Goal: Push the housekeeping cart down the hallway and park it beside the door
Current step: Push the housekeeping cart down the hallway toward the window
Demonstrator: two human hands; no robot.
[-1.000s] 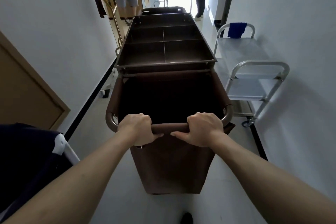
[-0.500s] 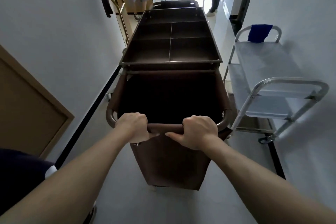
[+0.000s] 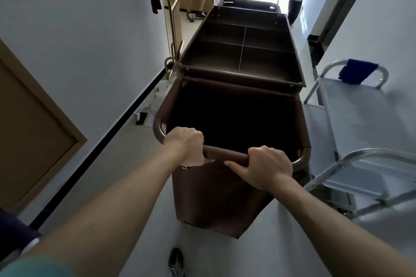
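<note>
cart: dark brown metal housekeeping cart with fabric laundry bag (image 3: pixel 238 105), directly ahead of the fingers, mid-hallway
left hand (image 3: pixel 184 143): fingers clenched over the brown tubular handle bar (image 3: pixel 225 154), near its left bend
right hand (image 3: pixel 265 165): fingers wrapped over bar, thumb lying along the near side
change: cart has rolled forward and yawed right versus a second ago; silver steel utility trolley (image 3: pixel 364 132) now just right of fingers, nearly touching the bag corner
meaning: still in transit, not parked; likely needs steering left to clear trolley
door: tan wooden door (image 3: pixel 33 123) left of fingers, cut off by frame edge
hidden: cart wheels, bag interior too dark; which door is the target, cannot tell
ahead: two people's legs beyond the cart, cropped
</note>
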